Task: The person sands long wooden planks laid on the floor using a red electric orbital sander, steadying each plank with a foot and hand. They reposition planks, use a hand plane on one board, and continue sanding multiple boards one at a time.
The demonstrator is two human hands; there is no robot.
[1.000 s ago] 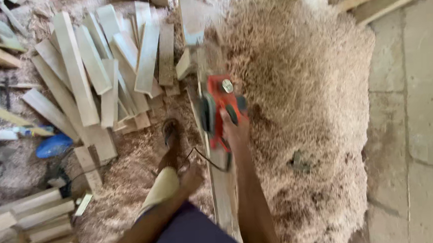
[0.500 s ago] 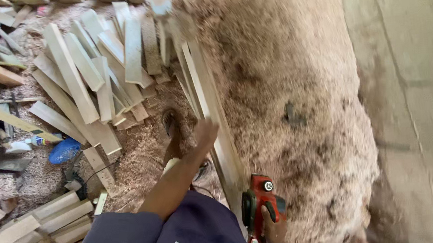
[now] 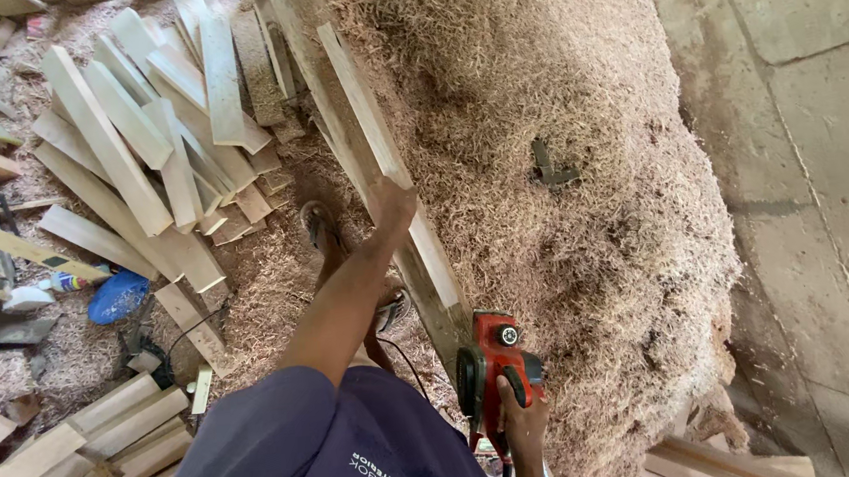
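Note:
My right hand (image 3: pixel 525 429) grips the handle of a red and black electric planer (image 3: pixel 489 372) at the near end of a long wooden plank (image 3: pixel 381 163). The plank runs away from me along the edge of a big heap of wood shavings (image 3: pixel 557 162). My left hand (image 3: pixel 390 208) reaches forward and rests on the plank about halfway along it, fingers curled over its edge. My foot in a sandal (image 3: pixel 321 225) stands on the shavings just left of the plank.
A loose pile of short planed boards (image 3: pixel 153 137) lies to the left. Stacked boards (image 3: pixel 74 447) sit at the lower left, with a blue object (image 3: pixel 117 295) and small tools nearby. Concrete floor (image 3: pixel 812 146) lies to the right.
The planer has come back along the plank toward me, from the middle to the near end. My left hand has stretched out onto the plank.

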